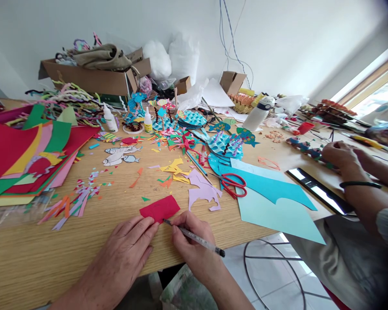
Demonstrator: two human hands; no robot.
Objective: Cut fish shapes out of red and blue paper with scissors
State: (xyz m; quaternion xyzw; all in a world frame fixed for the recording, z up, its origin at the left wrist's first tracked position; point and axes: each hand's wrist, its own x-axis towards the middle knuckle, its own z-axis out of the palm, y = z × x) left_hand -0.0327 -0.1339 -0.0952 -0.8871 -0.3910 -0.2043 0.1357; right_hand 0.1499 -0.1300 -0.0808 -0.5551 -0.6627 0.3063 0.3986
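A small red paper piece [159, 208] lies on the wooden table [116, 193] near its front edge. My left hand [129, 247] rests flat on the table, its fingertips pressing the paper's near edge. My right hand [192, 243] is closed round a pen [194, 237], whose tip touches the red paper's lower right corner. Red-handled scissors [232, 184] lie to the right, on a blue sheet [271, 189].
Stacked coloured sheets [26, 150] fill the left side. Paper scraps, paper fish, glue bottles [148, 120] and cardboard boxes [93, 77] crowd the back. Another person's hands [341, 157] work at the right, beside a black tray [320, 191]. A pale teal sheet [278, 215] overhangs the table edge.
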